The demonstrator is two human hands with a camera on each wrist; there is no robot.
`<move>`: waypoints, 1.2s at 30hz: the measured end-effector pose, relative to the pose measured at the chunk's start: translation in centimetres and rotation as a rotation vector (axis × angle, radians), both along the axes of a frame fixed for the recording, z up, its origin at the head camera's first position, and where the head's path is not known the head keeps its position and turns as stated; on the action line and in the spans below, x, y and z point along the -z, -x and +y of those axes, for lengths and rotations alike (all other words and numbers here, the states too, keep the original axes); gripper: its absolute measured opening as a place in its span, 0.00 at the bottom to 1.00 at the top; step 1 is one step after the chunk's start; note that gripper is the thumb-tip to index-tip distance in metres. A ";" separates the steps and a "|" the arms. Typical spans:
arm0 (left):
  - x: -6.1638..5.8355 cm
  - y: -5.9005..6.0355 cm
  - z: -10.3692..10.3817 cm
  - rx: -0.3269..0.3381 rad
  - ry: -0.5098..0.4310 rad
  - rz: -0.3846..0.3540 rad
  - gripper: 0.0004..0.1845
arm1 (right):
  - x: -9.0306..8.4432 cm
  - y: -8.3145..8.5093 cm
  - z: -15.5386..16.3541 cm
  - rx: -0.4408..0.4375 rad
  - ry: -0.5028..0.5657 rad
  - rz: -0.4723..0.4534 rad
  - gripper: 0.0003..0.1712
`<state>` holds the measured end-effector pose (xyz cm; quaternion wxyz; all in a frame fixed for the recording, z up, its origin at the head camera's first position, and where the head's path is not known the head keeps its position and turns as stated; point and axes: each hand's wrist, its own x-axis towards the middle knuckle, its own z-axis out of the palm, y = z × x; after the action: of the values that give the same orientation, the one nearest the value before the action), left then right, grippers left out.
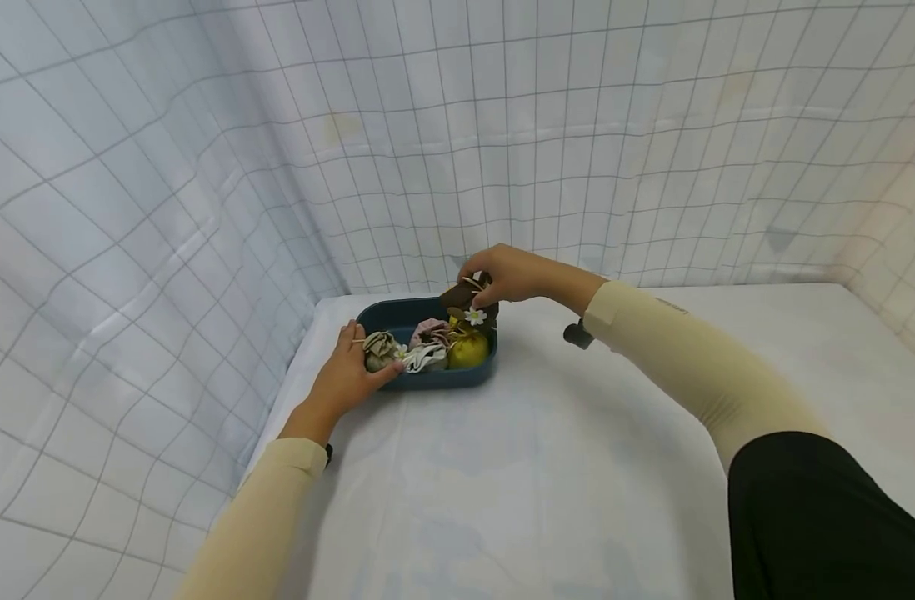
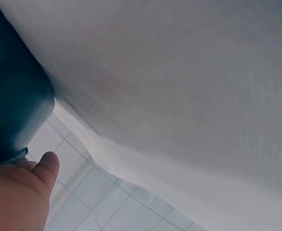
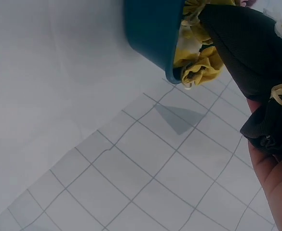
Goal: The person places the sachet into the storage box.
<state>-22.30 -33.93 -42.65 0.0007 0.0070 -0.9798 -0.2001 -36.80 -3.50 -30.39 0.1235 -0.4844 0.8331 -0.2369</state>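
Observation:
A dark brown drawstring pouch (image 3: 256, 53) with a pale cord and a white flower is held by my right hand (image 1: 512, 273) over the right end of a dark teal basin (image 1: 442, 381). In the right wrist view, the fingers are partly hidden behind its cloth. My left hand (image 1: 350, 371) rests at the basin's left end, thumb along the front rim and fingers on the left side. Beside that thumb lies a grey-green pouch (image 1: 381, 346). Also in the basin are a pink pouch (image 1: 431, 332), a white pouch (image 1: 425, 358) and yellow pouches (image 1: 468, 350).
The basin stands on a white-covered table (image 1: 502, 467), close to its back left corner. White sheets with a dark grid (image 1: 562, 150) hang behind and along the left side. A dark wrist camera (image 1: 577, 335) sits under the right forearm.

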 end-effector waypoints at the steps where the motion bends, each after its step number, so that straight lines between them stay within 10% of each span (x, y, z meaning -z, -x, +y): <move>1: 0.0 -0.1 0.0 0.000 0.000 0.002 0.65 | -0.1 0.1 -0.3 -0.008 0.002 0.000 0.21; 23: -0.8 -0.6 0.6 0.002 -0.007 0.006 0.66 | -2.0 0.7 -6.3 -0.113 -0.011 0.066 0.18; 36: -0.8 -0.9 0.2 -0.009 0.005 0.000 0.65 | 0.0 -0.3 -11.3 -0.184 -0.034 0.163 0.22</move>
<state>-21.38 -33.70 -41.88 0.0015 0.0114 -0.9802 -0.1978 -36.46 -14.85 -30.35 0.0848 -0.5742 0.7963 -0.1704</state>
